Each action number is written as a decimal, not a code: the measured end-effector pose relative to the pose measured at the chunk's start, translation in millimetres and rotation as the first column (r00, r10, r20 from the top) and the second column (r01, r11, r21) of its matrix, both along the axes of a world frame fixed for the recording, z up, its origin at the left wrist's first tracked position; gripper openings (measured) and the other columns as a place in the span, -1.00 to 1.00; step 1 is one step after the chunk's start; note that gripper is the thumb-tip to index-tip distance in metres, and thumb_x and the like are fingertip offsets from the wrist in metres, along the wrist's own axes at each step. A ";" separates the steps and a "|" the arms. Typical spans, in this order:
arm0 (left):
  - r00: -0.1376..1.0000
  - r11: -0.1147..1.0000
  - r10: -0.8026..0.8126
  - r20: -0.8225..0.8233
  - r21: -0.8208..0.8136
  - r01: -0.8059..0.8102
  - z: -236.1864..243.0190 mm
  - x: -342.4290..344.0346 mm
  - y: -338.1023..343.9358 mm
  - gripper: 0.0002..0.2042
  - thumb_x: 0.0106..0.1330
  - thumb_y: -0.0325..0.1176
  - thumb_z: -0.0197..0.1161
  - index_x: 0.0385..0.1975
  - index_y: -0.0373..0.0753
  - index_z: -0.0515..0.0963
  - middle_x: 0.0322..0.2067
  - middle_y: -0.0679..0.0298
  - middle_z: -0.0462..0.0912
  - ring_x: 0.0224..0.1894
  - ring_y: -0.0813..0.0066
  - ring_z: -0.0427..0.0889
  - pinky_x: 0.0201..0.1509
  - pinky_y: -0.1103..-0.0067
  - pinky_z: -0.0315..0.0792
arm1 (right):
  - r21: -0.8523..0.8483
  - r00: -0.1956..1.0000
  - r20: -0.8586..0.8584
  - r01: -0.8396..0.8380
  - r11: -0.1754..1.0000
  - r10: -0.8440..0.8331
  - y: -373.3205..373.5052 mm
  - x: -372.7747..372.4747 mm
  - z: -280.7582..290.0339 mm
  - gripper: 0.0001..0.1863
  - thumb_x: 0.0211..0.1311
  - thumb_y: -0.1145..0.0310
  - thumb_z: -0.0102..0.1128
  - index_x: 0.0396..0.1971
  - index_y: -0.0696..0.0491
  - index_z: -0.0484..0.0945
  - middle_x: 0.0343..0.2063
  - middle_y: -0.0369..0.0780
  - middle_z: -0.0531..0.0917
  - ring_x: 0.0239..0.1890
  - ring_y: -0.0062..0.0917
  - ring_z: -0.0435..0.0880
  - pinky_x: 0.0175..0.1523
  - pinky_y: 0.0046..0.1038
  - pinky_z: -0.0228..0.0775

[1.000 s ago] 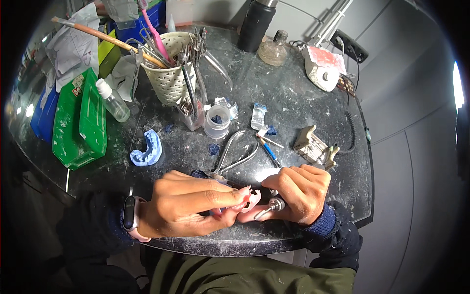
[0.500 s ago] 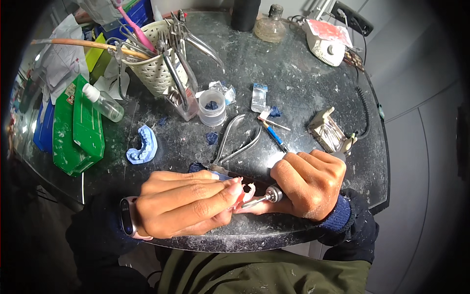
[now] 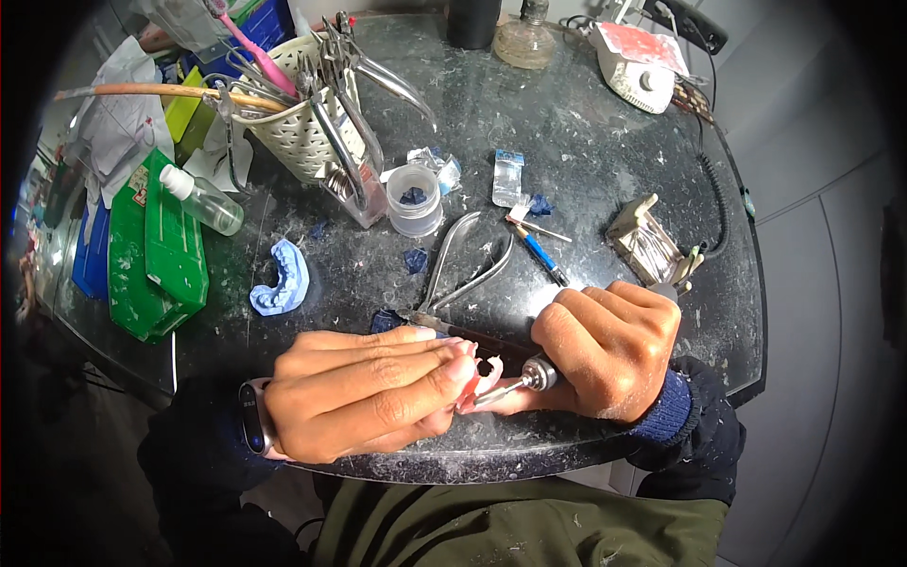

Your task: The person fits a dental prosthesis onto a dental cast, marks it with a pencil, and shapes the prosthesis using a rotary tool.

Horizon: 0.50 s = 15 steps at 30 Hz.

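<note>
My left hand [image 3: 373,392] pinches a small pink dental plate [image 3: 485,373] between thumb and fingers; most of the piece is hidden behind them. Wrapped in my right hand [image 3: 605,350] is a rotary handpiece [image 3: 539,372] with a metal collar. Its slim bur meets the pink piece or lies right beside it; I cannot tell which. My right thumb reaches under the bur to the piece. Just beyond my hands lie metal pliers [image 3: 440,274] with spread handles, and a blue plaster tooth model [image 3: 282,280] rests to the left.
A cream basket [image 3: 283,146] of pliers and tools stands far left, near a green box [image 3: 156,255] and a spray bottle [image 3: 203,200]. A clear cup [image 3: 414,210], a blue pen-like tool [image 3: 539,257], a bur holder [image 3: 647,241] and a white control unit [image 3: 635,76] occupy the dusty black table [image 3: 586,161].
The whole view has shifted slightly, so the table and hands sit a little further right. Both hands keep nearly the same hold on the pink plate and the handpiece.
</note>
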State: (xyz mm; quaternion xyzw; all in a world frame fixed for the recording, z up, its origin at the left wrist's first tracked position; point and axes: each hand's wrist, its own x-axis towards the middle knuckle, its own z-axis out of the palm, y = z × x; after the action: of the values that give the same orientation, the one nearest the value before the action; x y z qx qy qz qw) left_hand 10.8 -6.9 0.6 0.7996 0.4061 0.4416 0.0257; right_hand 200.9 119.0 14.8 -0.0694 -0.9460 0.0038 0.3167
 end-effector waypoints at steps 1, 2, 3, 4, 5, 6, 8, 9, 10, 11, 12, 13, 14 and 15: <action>1.000 1.000 -0.006 -0.002 -0.003 0.006 0.6 0.0 -0.1 -0.66 0.04 -0.53 0.37 -0.16 -0.48 0.52 -0.27 0.07 0.66 -0.23 0.28 0.69 -0.14 0.45 0.63 | -0.002 1.000 0.001 -0.005 1.000 0.005 -0.3 0.1 0.0 -0.44 -0.17 -0.13 0.37 -0.77 -0.04 0.23 -0.82 -0.41 0.18 -0.82 -0.66 0.25 -0.71 -0.58 -0.01; 1.000 1.000 -0.006 -0.003 -0.005 0.006 0.6 0.3 -0.5 -0.66 0.04 -0.53 0.37 -0.16 -0.48 0.52 -0.27 0.07 0.66 -0.23 0.28 0.69 -0.14 0.45 0.63 | -0.003 1.000 0.002 -0.010 1.000 0.010 -0.5 0.2 0.1 -0.44 -0.18 -0.13 0.38 -0.77 -0.04 0.24 -0.82 -0.41 0.19 -0.82 -0.66 0.25 -0.71 -0.58 0.00; 1.000 1.000 -0.008 0.008 -0.019 0.008 -0.1 0.1 -0.7 -0.66 0.04 -0.53 0.37 -0.16 -0.47 0.52 -0.26 0.07 0.66 -0.21 0.27 0.69 -0.12 0.44 0.62 | -0.004 1.000 0.001 -0.012 1.000 0.012 0.1 0.4 -0.4 -0.44 -0.18 -0.13 0.38 -0.77 -0.04 0.24 -0.82 -0.41 0.19 -0.82 -0.66 0.25 -0.71 -0.58 0.00; 1.000 0.999 -0.010 0.018 -0.034 0.011 -0.5 0.0 -1.0 -0.66 0.04 -0.54 0.37 -0.15 -0.46 0.52 -0.25 0.06 0.66 -0.19 0.26 0.69 -0.09 0.43 0.62 | -0.004 0.999 0.011 -0.030 1.000 0.030 1.1 1.2 -0.8 -0.44 -0.18 -0.12 0.38 -0.77 -0.04 0.24 -0.81 -0.41 0.19 -0.82 -0.66 0.25 -0.71 -0.58 0.00; 1.000 0.999 -0.009 0.017 -0.034 0.009 0.2 -0.3 -1.5 -0.66 0.04 -0.54 0.37 -0.15 -0.46 0.52 -0.25 0.06 0.66 -0.19 0.26 0.69 -0.09 0.43 0.62 | -0.005 0.999 0.021 -0.049 0.999 0.049 1.5 1.3 -1.0 -0.45 -0.18 -0.12 0.38 -0.76 -0.04 0.25 -0.81 -0.41 0.20 -0.82 -0.66 0.26 -0.71 -0.58 0.01; 1.000 0.999 -0.014 0.019 -0.046 0.015 1.5 -0.4 -1.8 -0.65 0.03 -0.54 0.37 -0.15 -0.45 0.52 -0.23 0.06 0.65 -0.17 0.25 0.68 -0.08 0.43 0.61 | -0.005 0.999 0.021 -0.049 0.999 0.049 0.6 0.8 -0.4 -0.45 -0.18 -0.12 0.38 -0.76 -0.04 0.25 -0.81 -0.41 0.20 -0.82 -0.66 0.26 -0.71 -0.58 0.01; 1.000 0.998 -0.019 0.021 -0.059 0.020 0.3 -0.7 -2.0 -0.65 0.03 -0.55 0.38 -0.15 -0.44 0.52 -0.22 0.05 0.65 -0.15 0.25 0.67 -0.06 0.42 0.60 | -0.016 1.000 0.011 -0.003 1.000 0.003 -1.5 -1.0 1.3 -0.46 -0.16 -0.11 0.36 -0.75 -0.03 0.25 -0.81 -0.42 0.20 -0.82 -0.67 0.27 -0.71 -0.58 0.01; 0.998 0.999 -0.023 0.050 -0.048 0.025 -3.5 -0.3 -2.1 -0.64 0.02 -0.56 0.38 -0.14 -0.43 0.52 -0.21 0.05 0.65 -0.14 0.24 0.67 -0.05 0.42 0.60 | -0.016 1.000 0.011 -0.006 1.000 0.007 -1.0 -0.6 0.6 -0.46 -0.16 -0.11 0.36 -0.75 -0.03 0.25 -0.81 -0.42 0.20 -0.82 -0.67 0.27 -0.71 -0.58 0.01; 0.997 0.999 -0.026 0.079 -0.038 0.029 -6.2 0.0 -2.5 -0.64 0.02 -0.57 0.38 -0.13 -0.43 0.52 -0.21 0.04 0.65 -0.14 0.24 0.67 -0.04 0.42 0.60 | -0.008 0.999 0.014 -0.045 0.999 0.045 0.5 0.1 -1.1 -0.46 -0.15 -0.11 0.36 -0.75 -0.03 0.25 -0.80 -0.42 0.20 -0.82 -0.67 0.27 -0.71 -0.59 0.01; 0.997 0.999 -0.022 0.078 -0.038 0.026 -7.4 0.2 -3.2 -0.64 0.02 -0.57 0.38 -0.13 -0.43 0.52 -0.21 0.04 0.65 -0.14 0.24 0.67 -0.04 0.42 0.60 | 0.000 0.996 0.017 -0.084 0.997 0.084 1.2 0.2 -2.0 -0.46 -0.14 -0.11 0.36 -0.75 -0.03 0.25 -0.80 -0.41 0.20 -0.81 -0.68 0.27 -0.71 -0.59 0.01; 0.995 0.999 -0.027 0.092 -0.034 0.030 -8.8 0.4 -2.5 -0.64 0.02 -0.57 0.38 -0.13 -0.43 0.52 -0.20 0.04 0.65 -0.13 0.24 0.67 -0.05 0.42 0.60 | 0.001 0.996 0.018 -0.084 0.996 0.084 1.1 0.6 -2.1 -0.46 -0.14 -0.11 0.36 -0.75 -0.03 0.25 -0.80 -0.41 0.20 -0.81 -0.68 0.27 -0.71 -0.59 0.01; 0.994 0.999 -0.031 0.106 -0.030 0.034 -9.2 0.7 -1.9 -0.63 0.01 -0.57 0.38 -0.13 -0.43 0.52 -0.20 0.05 0.65 -0.13 0.23 0.67 -0.05 0.42 0.60 | 0.006 0.998 0.015 -0.058 0.998 0.057 0.6 0.8 -2.2 -0.46 -0.14 -0.10 0.36 -0.75 -0.03 0.25 -0.80 -0.41 0.20 -0.81 -0.67 0.28 -0.70 -0.59 0.01; 0.994 0.999 -0.031 0.107 -0.029 0.034 -8.8 1.2 -0.9 -0.63 0.01 -0.57 0.38 -0.13 -0.43 0.52 -0.20 0.05 0.65 -0.13 0.23 0.67 -0.05 0.42 0.60 | 0.011 0.999 0.011 -0.031 0.999 0.031 0.4 0.9 -2.0 -0.46 -0.15 -0.10 0.36 -0.75 -0.03 0.25 -0.80 -0.41 0.20 -0.81 -0.67 0.28 -0.70 -0.59 0.01; 0.995 1.000 -0.019 0.100 -0.021 0.021 -7.8 2.1 -1.3 -0.64 0.02 -0.57 0.37 -0.13 -0.43 0.52 -0.21 0.05 0.65 -0.13 0.24 0.67 -0.05 0.42 0.60 | -0.002 1.000 0.015 -0.016 1.000 0.016 -1.1 0.8 0.1 -0.47 -0.17 -0.09 0.37 -0.75 -0.03 0.25 -0.79 -0.41 0.20 -0.80 -0.67 0.29 -0.70 -0.59 0.02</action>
State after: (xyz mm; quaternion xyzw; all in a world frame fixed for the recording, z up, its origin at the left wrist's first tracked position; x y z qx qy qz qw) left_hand 12.9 -8.2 -7.2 0.7803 0.4010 0.4762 0.0592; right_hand 201.7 117.9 14.9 -0.0621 -0.9489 0.0067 0.3094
